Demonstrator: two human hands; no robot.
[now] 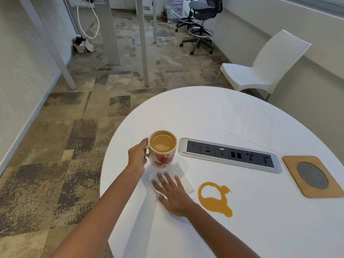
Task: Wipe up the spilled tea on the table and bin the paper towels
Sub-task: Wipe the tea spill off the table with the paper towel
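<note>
Paper towel [184,181] lies on the white counter [242,229] just beside the spilled tea [214,202], on its left; right hand [172,194] rests flat on the towel, fingers straight, gripping nothing; left hand [137,157] curled round the handle of a nearly full mug [163,151]; towel judged light, limp, weak once wet; best bunched under the palm or pinched at a dry edge; counter smooth, probably slick; power strip [229,155] near the puddle; patterned carpet beyond; no bin in view

Heart-print mug [163,151] left of silver socket strip [229,155]; wooden mesh-centred square [312,176] right of it; white chair [264,66] beyond.
</note>
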